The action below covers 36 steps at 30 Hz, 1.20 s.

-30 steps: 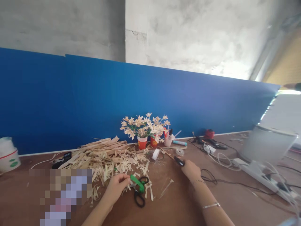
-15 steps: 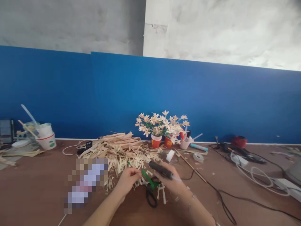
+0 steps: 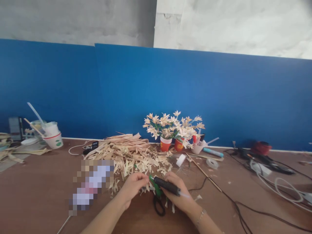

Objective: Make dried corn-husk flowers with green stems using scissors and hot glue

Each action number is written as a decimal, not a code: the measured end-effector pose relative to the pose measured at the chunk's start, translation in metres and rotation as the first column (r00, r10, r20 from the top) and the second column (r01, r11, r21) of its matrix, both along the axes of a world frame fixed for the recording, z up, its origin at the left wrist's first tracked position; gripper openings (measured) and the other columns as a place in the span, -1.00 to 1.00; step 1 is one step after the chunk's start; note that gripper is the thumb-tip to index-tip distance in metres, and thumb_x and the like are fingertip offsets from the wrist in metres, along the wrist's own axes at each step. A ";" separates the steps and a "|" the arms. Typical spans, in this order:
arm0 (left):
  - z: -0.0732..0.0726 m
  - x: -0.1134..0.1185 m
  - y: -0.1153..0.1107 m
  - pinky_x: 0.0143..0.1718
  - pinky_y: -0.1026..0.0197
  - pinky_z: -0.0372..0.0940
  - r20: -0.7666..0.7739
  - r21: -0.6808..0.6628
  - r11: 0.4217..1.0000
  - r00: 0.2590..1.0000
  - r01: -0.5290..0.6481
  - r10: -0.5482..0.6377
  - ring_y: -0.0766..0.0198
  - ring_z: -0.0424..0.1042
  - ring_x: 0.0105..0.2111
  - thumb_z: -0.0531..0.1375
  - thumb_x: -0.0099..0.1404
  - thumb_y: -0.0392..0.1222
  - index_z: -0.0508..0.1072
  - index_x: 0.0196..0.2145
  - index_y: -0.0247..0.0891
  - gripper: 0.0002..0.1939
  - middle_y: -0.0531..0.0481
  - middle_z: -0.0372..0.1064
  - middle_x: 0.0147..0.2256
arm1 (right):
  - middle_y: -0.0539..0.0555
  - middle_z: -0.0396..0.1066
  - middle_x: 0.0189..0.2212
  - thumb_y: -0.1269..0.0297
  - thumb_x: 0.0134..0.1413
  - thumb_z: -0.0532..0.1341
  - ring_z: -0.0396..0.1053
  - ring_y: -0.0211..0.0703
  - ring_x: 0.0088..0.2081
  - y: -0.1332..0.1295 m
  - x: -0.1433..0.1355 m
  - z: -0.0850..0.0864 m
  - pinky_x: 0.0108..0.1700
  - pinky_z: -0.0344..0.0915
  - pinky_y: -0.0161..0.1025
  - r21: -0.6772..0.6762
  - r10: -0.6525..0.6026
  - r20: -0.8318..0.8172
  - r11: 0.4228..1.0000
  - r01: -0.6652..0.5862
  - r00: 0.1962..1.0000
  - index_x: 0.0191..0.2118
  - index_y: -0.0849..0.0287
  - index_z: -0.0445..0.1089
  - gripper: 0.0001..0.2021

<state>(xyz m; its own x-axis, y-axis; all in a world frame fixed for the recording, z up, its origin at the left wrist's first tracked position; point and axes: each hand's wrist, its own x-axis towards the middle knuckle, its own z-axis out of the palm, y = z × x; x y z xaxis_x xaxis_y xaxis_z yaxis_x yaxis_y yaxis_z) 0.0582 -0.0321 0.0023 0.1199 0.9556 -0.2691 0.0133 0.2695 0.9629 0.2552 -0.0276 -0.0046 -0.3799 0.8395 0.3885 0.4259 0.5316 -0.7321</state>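
Note:
My right hand [image 3: 175, 191] is wrapped around a black hot glue gun [image 3: 167, 186], a clear glue stick jutting from its back end. The gun's tip points left, at or very close to a green strip [image 3: 156, 189]. At the strip's upper end, my left hand [image 3: 134, 188] pinches with thumb and forefinger. Whether anything else is in that pinch is too small to tell. Beneath the strip lie scissors [image 3: 159, 205] with black handle loops, partly hidden by the strip and the glue gun.
Pale husk strips [image 3: 131, 154] are heaped behind my hands. Husk flowers [image 3: 173, 125] stand in red paper cups [image 3: 165, 145] by the blue partition [image 3: 122, 91]. Tape [image 3: 212, 163], a thin stick [image 3: 204, 173] and black cables [image 3: 229, 195] lie right. A white cup [image 3: 54, 141] stands left.
The glue gun's tip has swung down and left to the green strip near my left fingertips. My left hand keeps its pinch. The whole view has shifted slightly.

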 end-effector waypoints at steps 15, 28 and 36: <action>0.004 0.002 -0.003 -0.58 0.36 -0.03 0.018 -0.025 1.000 1.000 0.010 -0.009 0.44 0.11 -0.65 0.24 -0.09 -0.07 0.43 -0.58 -0.28 -0.80 0.11 0.35 -0.64 | 0.03 0.21 -0.42 0.49 -0.16 0.13 0.27 -0.23 -0.36 0.002 -0.001 -0.003 -0.33 0.22 -0.32 -0.008 -0.043 -0.010 0.999 0.043 0.999 -0.60 0.20 0.23 -0.88; 0.008 0.003 -0.004 -0.59 0.38 -0.06 0.001 -0.044 0.999 1.000 0.014 -0.014 0.45 0.10 -0.64 0.24 -0.11 -0.05 0.44 -0.56 -0.30 -0.77 0.11 0.33 -0.63 | 0.03 0.22 -0.39 0.46 -0.17 0.13 0.26 -0.26 -0.37 0.004 0.000 -0.005 -0.35 0.22 -0.35 0.001 -0.052 -0.025 0.999 0.052 0.998 -0.60 0.19 0.23 -0.90; 0.006 0.002 -0.003 -0.58 0.37 -0.04 0.030 -0.047 0.999 1.000 0.010 -0.008 0.45 0.11 -0.64 0.26 -0.11 -0.06 0.43 -0.57 -0.30 -0.77 0.10 0.34 -0.61 | 0.03 0.22 -0.39 0.53 -0.19 0.11 0.27 -0.25 -0.37 0.001 -0.001 -0.002 -0.34 0.22 -0.34 0.031 -0.039 -0.004 0.999 0.039 0.999 -0.59 0.20 0.25 -0.89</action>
<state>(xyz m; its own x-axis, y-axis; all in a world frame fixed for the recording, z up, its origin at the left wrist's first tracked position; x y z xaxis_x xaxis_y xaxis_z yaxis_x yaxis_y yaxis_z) 0.0605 -0.0352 0.0081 0.1369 0.9410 -0.3096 -0.0126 0.3142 0.9493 0.2547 -0.0262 -0.0067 -0.3459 0.8412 0.4155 0.4443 0.5369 -0.7172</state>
